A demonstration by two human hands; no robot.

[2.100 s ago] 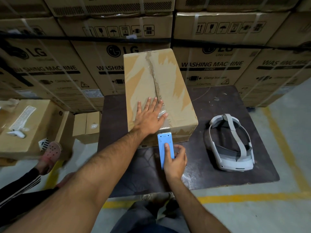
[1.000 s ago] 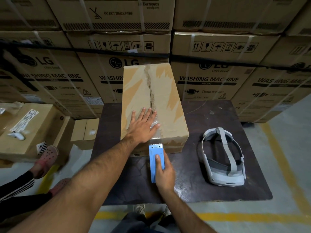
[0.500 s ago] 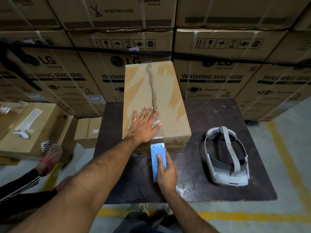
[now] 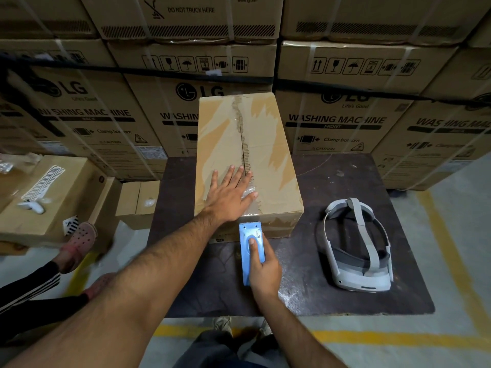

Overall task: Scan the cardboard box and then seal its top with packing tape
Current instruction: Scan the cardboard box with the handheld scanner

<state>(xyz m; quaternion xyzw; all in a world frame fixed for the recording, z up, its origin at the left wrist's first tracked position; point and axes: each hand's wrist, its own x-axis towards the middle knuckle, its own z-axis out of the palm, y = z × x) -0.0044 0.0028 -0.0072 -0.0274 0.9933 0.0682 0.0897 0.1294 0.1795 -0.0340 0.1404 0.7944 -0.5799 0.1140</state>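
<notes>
The cardboard box (image 4: 247,166) stands on the table (image 4: 345,181), left of the headset (image 4: 356,245). The left hand (image 4: 231,195) presses flat and spread on its lid; the right hand (image 4: 263,269) grips the blue tape dispenser (image 4: 251,248) at the near edge. The box seems stiff and probably light, best steadied from above
</notes>
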